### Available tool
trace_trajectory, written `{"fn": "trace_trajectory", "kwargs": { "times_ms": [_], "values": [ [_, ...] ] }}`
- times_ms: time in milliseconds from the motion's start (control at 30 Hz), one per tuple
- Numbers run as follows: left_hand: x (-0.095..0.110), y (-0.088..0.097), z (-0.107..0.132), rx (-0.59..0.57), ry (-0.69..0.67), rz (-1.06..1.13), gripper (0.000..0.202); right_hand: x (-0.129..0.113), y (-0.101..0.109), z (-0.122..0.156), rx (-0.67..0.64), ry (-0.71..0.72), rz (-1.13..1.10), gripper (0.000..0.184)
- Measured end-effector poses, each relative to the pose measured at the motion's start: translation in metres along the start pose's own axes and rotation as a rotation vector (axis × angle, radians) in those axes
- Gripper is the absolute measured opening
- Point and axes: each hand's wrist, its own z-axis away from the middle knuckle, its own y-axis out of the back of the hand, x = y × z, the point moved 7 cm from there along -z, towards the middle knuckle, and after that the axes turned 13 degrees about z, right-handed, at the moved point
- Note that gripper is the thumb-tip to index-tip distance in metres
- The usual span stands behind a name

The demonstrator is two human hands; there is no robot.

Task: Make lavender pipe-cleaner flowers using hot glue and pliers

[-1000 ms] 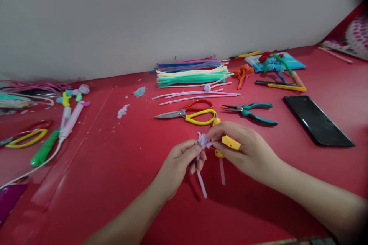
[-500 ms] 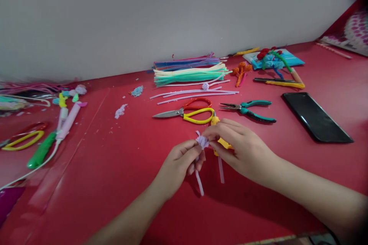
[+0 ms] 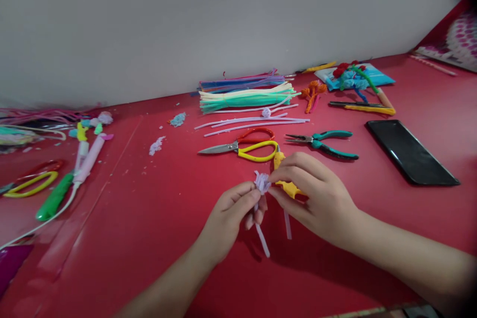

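Observation:
A small lilac pipe-cleaner flower (image 3: pixel 262 182) is held just above the red table (image 3: pixel 149 218), its two loose stem ends hanging down. My left hand (image 3: pixel 233 213) pinches it from below, fingers closed round the stem. My right hand (image 3: pixel 311 194) pinches the curled top from the right, and a yellow tool (image 3: pixel 285 186) lies under that hand, partly hidden.
Red-and-yellow scissors (image 3: pixel 246 147) and teal pliers (image 3: pixel 322 140) lie just beyond my hands. Lilac stems (image 3: pixel 253 121) and a pipe-cleaner bundle (image 3: pixel 246 95) sit farther back. A black phone (image 3: pixel 410 151) is at right. More scissors (image 3: pixel 32 179) and a green-handled tool (image 3: pixel 55 196) lie at left.
Both hands stay on the lilac flower; the right hand's fingers have shifted slightly on the curled top. The view has dipped a little.

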Motion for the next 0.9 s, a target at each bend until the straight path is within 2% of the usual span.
{"fn": "trace_trajectory", "kwargs": {
  "times_ms": [667,767,900],
  "values": [
    [-0.002,-0.002,0.002,-0.059,0.024,-0.036,0.027,0.002,-0.003,-0.002,-0.004,0.003,-0.049,0.004],
    [0.000,-0.002,0.003,-0.062,-0.010,-0.052,0.025,0.003,0.000,-0.002,-0.002,-0.013,-0.081,0.004],
    [0.013,-0.003,0.007,-0.024,-0.144,-0.179,0.024,0.005,0.012,-0.003,0.067,-0.053,-0.119,0.012]
  ]
}}
